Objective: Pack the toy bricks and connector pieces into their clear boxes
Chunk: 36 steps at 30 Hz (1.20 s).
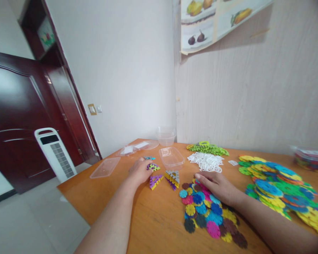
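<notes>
Many discs [201, 208] cover wooden table [153, 218]; maroon door [13, 134].

Lighting: bright, even, diffuse; shadows were soft, faint beneath the right hand [217, 186]. Glare: pale sheen lay on the dark door [13, 106]. Distortion: wide-angle bending tilted the poster [214, 21]. Blur: slight at lower corners.

Multicoloured discs [201, 208], orange-brown table [153, 218]
</notes>
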Each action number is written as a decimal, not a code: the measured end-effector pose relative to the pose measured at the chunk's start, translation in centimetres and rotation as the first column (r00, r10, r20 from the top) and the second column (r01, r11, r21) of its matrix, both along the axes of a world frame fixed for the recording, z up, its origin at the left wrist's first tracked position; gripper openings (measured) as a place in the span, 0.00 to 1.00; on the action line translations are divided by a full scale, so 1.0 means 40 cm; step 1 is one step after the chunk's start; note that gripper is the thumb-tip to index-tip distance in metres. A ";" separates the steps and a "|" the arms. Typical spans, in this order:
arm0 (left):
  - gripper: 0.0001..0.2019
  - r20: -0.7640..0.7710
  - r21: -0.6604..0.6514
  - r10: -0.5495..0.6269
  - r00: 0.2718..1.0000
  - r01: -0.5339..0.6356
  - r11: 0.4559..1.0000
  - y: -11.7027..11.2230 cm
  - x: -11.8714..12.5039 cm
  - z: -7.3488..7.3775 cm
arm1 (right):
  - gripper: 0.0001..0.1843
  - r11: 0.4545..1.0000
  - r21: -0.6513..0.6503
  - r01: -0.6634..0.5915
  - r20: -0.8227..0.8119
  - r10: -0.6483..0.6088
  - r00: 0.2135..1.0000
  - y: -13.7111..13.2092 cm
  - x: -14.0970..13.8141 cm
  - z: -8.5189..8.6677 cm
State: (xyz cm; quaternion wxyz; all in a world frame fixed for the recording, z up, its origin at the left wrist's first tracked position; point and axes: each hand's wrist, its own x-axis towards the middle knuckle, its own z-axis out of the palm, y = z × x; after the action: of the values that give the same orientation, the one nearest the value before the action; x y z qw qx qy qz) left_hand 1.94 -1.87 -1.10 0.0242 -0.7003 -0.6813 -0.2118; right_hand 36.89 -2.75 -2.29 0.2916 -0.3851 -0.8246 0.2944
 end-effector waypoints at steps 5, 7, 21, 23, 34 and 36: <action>0.11 0.000 0.016 0.024 1.000 -0.024 1.000 0.003 0.010 -0.001 | 0.27 1.000 -0.004 -0.003 -0.004 0.003 1.000 0.000 -0.002 0.007; 0.09 0.024 0.021 0.029 0.999 -0.030 0.999 0.003 0.012 0.000 | 0.27 1.000 -0.008 0.000 -0.008 0.000 1.000 -0.001 -0.001 0.008; 0.10 0.612 -0.075 0.029 0.791 0.021 0.997 -0.025 0.030 0.043 | 0.27 1.000 -0.012 0.001 -0.014 -0.001 1.000 0.001 -0.002 0.004; 0.10 0.585 -0.129 0.024 0.810 0.064 0.990 -0.035 0.034 0.046 | 0.27 1.000 -0.019 -0.003 -0.017 0.002 1.000 0.000 -0.001 0.005; 0.09 0.450 -0.314 -0.029 0.893 0.189 0.931 -0.036 0.029 0.024 | 0.27 0.998 -0.060 -0.008 -0.020 0.007 1.000 -0.001 -0.001 0.004; 0.10 0.448 -0.313 -0.039 0.893 0.198 0.929 -0.040 0.032 0.028 | 0.27 0.999 -0.054 -0.005 -0.021 0.003 1.000 -0.001 -0.002 0.005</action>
State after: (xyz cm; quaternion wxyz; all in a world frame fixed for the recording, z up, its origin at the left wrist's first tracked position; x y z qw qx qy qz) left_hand 3.23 -3.48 0.01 -0.2665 -0.6691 -0.6513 -0.2389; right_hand 36.81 -2.79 -2.09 0.2890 -0.3882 -0.8140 0.3211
